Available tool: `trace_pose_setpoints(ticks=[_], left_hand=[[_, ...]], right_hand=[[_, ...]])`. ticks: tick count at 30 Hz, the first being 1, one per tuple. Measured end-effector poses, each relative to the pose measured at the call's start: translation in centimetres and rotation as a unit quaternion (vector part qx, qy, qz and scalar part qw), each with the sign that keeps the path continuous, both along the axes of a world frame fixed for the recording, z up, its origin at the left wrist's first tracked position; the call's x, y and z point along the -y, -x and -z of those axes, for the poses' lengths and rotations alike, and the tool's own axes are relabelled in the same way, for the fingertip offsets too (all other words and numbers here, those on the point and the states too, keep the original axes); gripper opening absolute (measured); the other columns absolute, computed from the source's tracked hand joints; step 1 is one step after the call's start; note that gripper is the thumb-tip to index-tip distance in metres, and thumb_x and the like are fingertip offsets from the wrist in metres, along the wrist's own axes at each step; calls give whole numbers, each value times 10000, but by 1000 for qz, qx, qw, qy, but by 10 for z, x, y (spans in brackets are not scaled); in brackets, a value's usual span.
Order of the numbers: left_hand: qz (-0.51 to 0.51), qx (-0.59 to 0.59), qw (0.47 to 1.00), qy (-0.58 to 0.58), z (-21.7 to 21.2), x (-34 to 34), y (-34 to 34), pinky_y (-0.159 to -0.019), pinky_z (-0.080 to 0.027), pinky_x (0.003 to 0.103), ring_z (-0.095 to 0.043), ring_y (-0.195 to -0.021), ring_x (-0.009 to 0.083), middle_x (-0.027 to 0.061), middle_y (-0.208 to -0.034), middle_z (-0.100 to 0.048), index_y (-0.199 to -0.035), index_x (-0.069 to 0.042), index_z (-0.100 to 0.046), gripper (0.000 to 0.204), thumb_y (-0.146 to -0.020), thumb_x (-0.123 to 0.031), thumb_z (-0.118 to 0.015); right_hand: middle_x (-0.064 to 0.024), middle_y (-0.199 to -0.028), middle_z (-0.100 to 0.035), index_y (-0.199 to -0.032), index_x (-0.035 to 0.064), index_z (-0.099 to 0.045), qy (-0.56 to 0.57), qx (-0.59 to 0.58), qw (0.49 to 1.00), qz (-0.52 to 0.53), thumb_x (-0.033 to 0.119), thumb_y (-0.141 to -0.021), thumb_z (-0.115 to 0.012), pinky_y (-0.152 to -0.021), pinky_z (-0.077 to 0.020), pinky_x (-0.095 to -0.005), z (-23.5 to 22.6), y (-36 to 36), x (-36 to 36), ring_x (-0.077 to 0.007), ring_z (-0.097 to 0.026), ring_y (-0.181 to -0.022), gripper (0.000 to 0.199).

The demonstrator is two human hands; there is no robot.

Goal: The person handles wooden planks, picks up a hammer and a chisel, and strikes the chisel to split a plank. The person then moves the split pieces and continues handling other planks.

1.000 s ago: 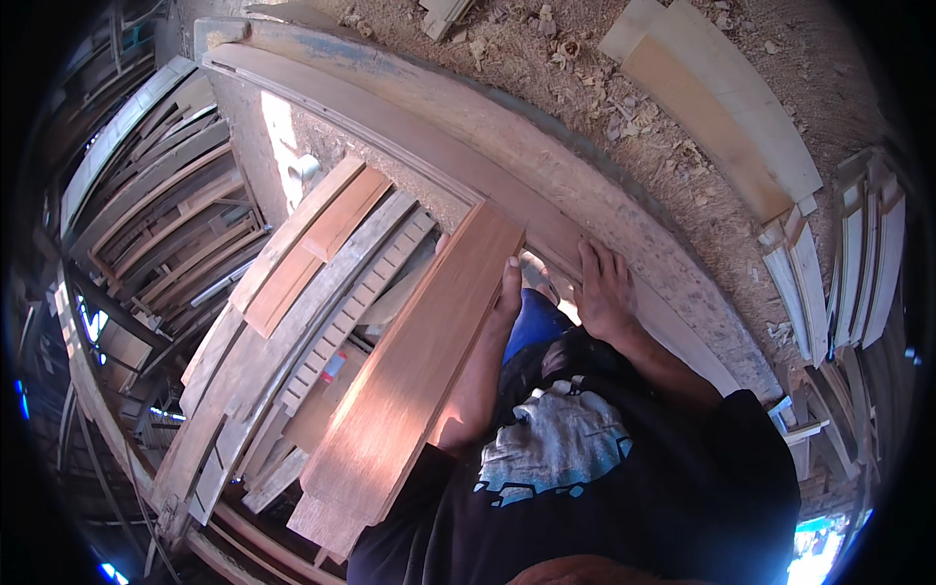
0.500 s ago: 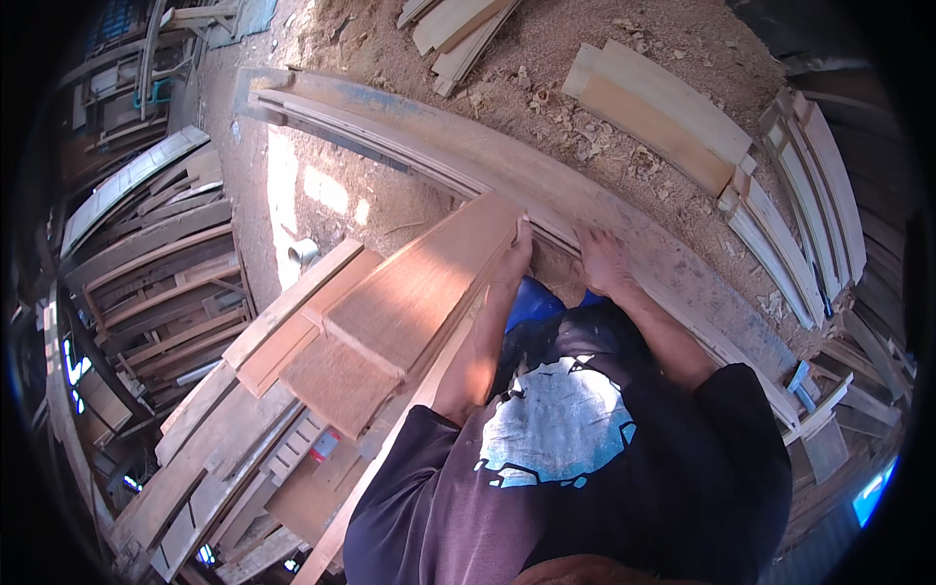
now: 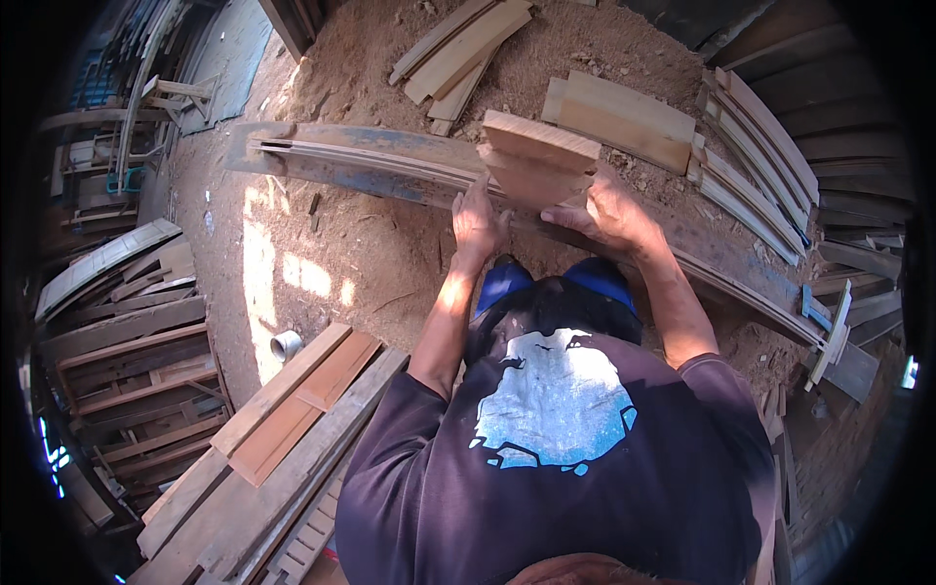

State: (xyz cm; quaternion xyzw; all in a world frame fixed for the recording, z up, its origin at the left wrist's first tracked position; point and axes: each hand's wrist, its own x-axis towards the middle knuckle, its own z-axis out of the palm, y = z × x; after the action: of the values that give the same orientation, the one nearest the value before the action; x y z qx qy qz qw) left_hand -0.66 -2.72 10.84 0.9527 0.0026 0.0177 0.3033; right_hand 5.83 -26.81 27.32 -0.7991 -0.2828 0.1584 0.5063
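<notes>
A thick reddish-brown wooden board [image 3: 538, 156] is tipped up in front of me over the long workbench beam [image 3: 390, 156], its cut end toward the top of the view. My right hand [image 3: 616, 216] is closed round the board's right side, its thumb against the lower part. At the lower left edge, the fingers of my left hand [image 3: 476, 222] are on the board, partly hidden by it. Thin long wooden strips [image 3: 341, 154] lie along the beam, running under the board. The board's far side is out of sight.
Stacked planks [image 3: 292, 409] lie at lower left, near a whitish cup-like object [image 3: 286, 344]. Beyond the beam, pale boards [image 3: 624, 122] and more planks [image 3: 463, 49] rest on sawdust-covered ground. A blue-and-white clamp-like piece [image 3: 824, 327] sits at the beam's right end.
The board has swung from lying over the left plank stack to standing tipped above the beam. My right hand has moved from the beam onto the board. The view has shifted too.
</notes>
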Motion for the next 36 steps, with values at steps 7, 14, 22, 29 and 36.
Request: trace_pose_setpoints(ticks=[7, 14, 22, 29, 36], left_hand=[[226, 41, 967, -110, 57, -52, -62, -1064, -337, 510, -538, -1184, 380, 161, -1162, -659, -1246, -112, -585, 476, -813, -263, -709], [289, -120, 946, -87, 65, -55, -100, -1057, -351, 515, -555, -1221, 320, 105, -1223, -665, -1274, -192, -594, 399, -888, -279, -643], [281, -197, 929, -140, 30, -30, -94, -1072, -249, 651, -504, -1296, 346, 132, -1308, -625, -1385, -216, -515, 565, -886, -440, -657], [275, -146, 942, -126, 62, -37, -93, -1029, -261, 627, -525, -1259, 333, 91, -1249, -656, -1327, -206, -556, 501, -872, -390, -655], [291, -116, 942, -119, 88, -44, -104, -936, -323, 577, -583, -1176, 292, 89, -1135, -695, -1290, -176, -567, 464, -844, -276, -643]], right_hand=[[-150, -1213, -664, -1258, -10, -602, -18, -95, 987, 131, 226, -856, -771, -985, -493, -375, -5, -2, -34, -241, -620, -1133, 495], [-192, -1240, -655, -1340, -62, -512, -53, -100, 978, 174, 206, -850, -787, -1027, -486, -367, -1, -42, -29, -245, -615, -1172, 623], [-203, -1261, -645, -1326, -66, -537, 15, -90, 975, 204, 245, -848, -788, -1053, -462, -377, -10, -32, -30, -262, -601, -1205, 623], [-193, -1267, -650, -1305, -61, -569, 38, -83, 974, 205, 261, -833, -796, -1058, -434, -366, -18, -15, -40, -257, -609, -1185, 615], [-201, -1243, -657, -1288, -68, -578, 21, -87, 979, 181, 272, -815, -815, -1033, -462, -372, 14, -42, -26, -271, -612, -1185, 629]])
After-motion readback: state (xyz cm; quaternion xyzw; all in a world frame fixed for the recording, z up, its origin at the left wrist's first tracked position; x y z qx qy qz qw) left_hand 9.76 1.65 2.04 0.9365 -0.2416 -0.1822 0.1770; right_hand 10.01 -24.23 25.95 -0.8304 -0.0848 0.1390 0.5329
